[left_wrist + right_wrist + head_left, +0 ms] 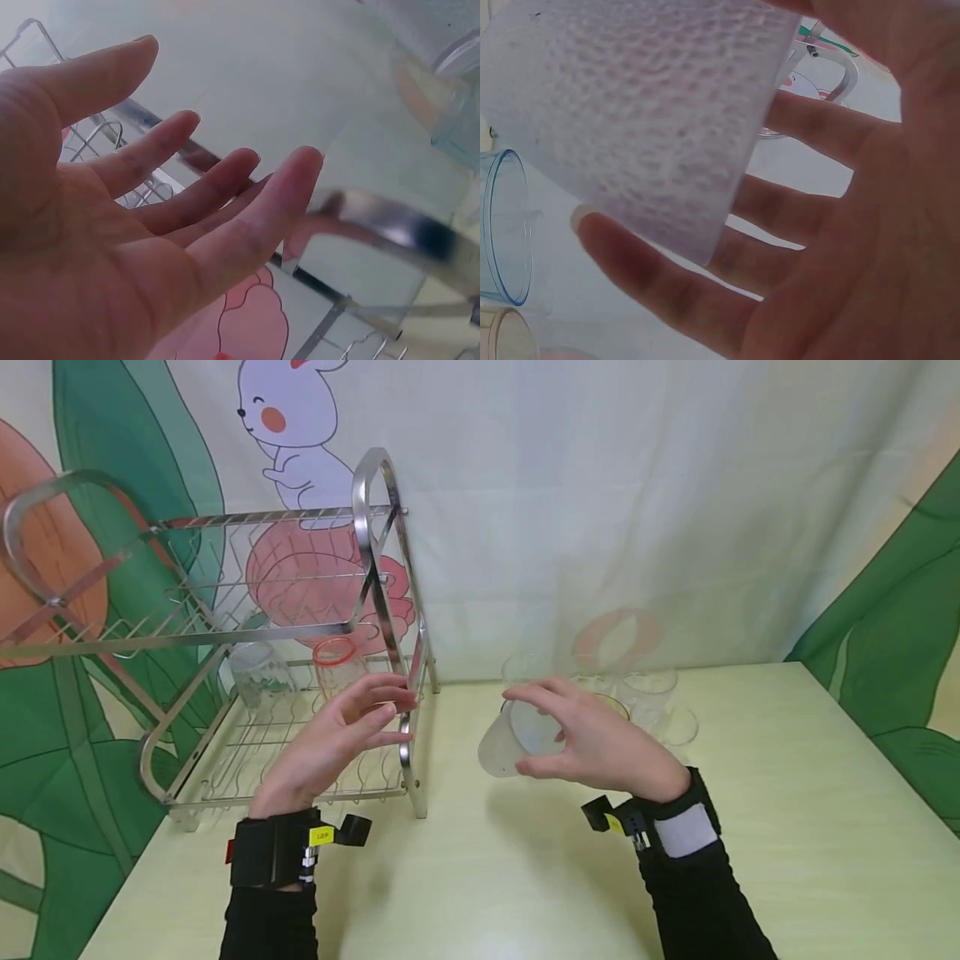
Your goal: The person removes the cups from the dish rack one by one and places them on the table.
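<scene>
My right hand [600,739] holds a frosted, translucent cup [498,750] between thumb and fingers, tilted over the table. In the right wrist view the dimpled wall of the cup [652,112] fills the upper left, with fingers along its edge. My left hand [337,743] holds nothing; its fingers are loosely bent beside the right-hand frame of a two-tier metal dish rack [225,637]. On the rack's lower tier stand a red-rimmed glass [337,667] and a clear patterned glass [261,675], both behind the left hand.
Several clear glasses [647,687] stand at the back of the table, partly hidden by the right hand. Among them show a blue-rimmed glass [510,232] and a yellowish-rimmed glass [511,337]. A printed curtain [675,527] hangs behind the table [787,827].
</scene>
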A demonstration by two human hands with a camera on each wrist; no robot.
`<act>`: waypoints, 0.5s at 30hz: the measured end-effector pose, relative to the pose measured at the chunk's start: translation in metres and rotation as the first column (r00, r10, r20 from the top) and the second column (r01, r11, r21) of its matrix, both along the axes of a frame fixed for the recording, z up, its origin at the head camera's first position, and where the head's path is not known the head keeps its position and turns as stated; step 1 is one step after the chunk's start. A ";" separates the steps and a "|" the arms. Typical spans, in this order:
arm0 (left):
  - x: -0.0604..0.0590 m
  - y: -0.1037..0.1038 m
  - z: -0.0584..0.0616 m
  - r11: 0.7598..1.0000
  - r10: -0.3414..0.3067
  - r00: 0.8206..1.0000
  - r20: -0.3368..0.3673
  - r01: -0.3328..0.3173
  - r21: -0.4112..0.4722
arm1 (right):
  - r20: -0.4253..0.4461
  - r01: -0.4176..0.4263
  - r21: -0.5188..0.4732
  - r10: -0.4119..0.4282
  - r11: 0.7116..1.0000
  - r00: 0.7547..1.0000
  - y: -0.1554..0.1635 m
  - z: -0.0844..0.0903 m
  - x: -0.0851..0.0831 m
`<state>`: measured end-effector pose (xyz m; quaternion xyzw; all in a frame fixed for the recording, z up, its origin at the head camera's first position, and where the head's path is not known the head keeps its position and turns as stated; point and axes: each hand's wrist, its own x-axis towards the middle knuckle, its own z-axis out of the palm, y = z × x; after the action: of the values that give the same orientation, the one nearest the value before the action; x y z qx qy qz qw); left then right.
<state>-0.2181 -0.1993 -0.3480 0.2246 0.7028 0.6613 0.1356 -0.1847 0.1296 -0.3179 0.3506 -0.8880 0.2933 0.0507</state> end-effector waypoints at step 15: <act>-0.012 -0.026 0.005 0.993 0.079 0.997 0.004 -0.078 -0.089 | 0.164 0.065 0.175 -0.094 0.982 0.982 -0.002 -0.007 -0.004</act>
<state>-0.2305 -0.2255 -0.3433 0.1880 0.7391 0.6352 0.1219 -0.1886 0.1272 -0.3251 0.2911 -0.9241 0.2438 -0.0441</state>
